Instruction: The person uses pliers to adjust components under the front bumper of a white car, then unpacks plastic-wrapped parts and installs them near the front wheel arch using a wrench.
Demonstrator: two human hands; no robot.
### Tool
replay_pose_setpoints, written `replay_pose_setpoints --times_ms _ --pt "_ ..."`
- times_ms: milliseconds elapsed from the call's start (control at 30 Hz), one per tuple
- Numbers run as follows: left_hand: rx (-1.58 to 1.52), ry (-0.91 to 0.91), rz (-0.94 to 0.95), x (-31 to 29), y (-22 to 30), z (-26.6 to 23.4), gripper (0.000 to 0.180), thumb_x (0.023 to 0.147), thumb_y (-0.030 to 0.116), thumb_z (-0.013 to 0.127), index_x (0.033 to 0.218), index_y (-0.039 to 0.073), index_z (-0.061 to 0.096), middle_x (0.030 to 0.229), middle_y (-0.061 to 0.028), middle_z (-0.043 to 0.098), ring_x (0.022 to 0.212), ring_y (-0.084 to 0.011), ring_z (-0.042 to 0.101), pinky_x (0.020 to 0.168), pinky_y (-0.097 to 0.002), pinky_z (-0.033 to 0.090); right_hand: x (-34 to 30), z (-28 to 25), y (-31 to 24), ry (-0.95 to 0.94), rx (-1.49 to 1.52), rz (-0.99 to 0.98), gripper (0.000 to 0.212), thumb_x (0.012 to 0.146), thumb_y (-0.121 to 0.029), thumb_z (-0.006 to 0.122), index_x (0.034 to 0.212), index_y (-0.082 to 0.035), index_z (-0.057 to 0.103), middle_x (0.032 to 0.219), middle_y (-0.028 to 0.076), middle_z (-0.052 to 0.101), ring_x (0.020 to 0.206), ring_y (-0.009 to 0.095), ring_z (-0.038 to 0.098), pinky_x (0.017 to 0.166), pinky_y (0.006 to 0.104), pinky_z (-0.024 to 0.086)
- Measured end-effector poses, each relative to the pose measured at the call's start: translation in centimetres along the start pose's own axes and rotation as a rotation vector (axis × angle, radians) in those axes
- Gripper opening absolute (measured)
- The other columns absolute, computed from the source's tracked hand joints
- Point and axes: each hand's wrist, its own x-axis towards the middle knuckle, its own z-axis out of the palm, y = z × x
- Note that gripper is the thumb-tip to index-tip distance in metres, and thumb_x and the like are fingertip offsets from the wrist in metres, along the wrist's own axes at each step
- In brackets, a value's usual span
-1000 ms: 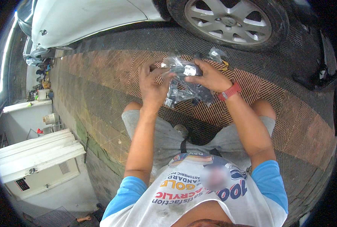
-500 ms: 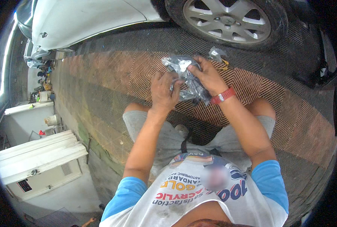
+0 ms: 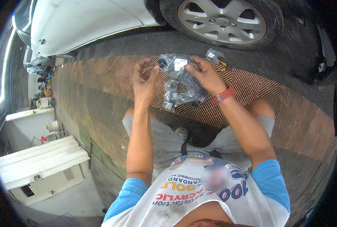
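Note:
My right hand (image 3: 210, 77) grips a clear plastic bag (image 3: 192, 81) with a white label and dark parts inside; the thumb lies on top near the label. Below it, toward my lap, hangs another crinkled clear bag (image 3: 171, 94) with a small white label; whether the two are joined I cannot tell. My left hand (image 3: 144, 77) is raised just left of the labelled bag, its thumb and fingertips pinched together close to a dark piece (image 3: 161, 62) at the bag's end. What sits in that pinch is too small to make out.
A small clear bag (image 3: 213, 55) and a yellow piece (image 3: 222, 65) lie on the ribbed floor mat (image 3: 111, 75) beyond my right hand. A car wheel (image 3: 223, 22) and white car body (image 3: 81, 19) stand ahead. White cabinets (image 3: 43, 162) are at the left.
My left hand has moved left, off the bags, and its fingers have come up into a pinch. The lower bag now shows in full, hanging down. My right hand has barely shifted.

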Motion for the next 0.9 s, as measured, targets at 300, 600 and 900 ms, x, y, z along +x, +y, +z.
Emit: replay_pose_setpoints --times_ms 300,600,900 --pt "-0.073 0.033 -0.062 0.7 -0.8 0.0 0.03 0.089 0.005 0.073 0.115 0.0 0.059 0.11 -0.0105 0.064 0.091 -0.0151 0.064 0.084 -0.0277 0.053 -0.3 -0.5 -0.7 -0.072 -0.131 -0.068 0.034 0.094 -0.021 0.069 0.119 0.001 0.064 0.108 0.013 0.07 0.103 0.017 0.065 0.091 0.0338 0.051" --pt "0.086 -0.129 -0.108 0.3 -1.6 -0.5 0.021 0.089 0.005 0.073 0.107 0.001 0.062 0.098 -0.006 0.066 0.09 -0.0157 0.064 0.086 -0.0294 0.052 0.5 -1.3 -0.2 0.005 -0.061 -0.039 0.022 0.091 -0.021 0.072 0.094 0.0 0.066 0.091 0.01 0.07 0.085 0.014 0.064 0.077 0.0328 0.051" --pt "-0.363 0.311 0.0 3.0 -1.7 -6.8 0.026 0.092 0.012 0.073 0.107 0.002 0.054 0.097 -0.0105 0.066 0.088 -0.0178 0.064 0.08 -0.0311 0.055 0.5 -2.9 1.4 0.049 -0.273 0.034 0.027 0.094 -0.027 0.065 0.098 0.0 0.064 0.084 0.017 0.069 0.08 0.029 0.068 0.075 0.0389 0.052"
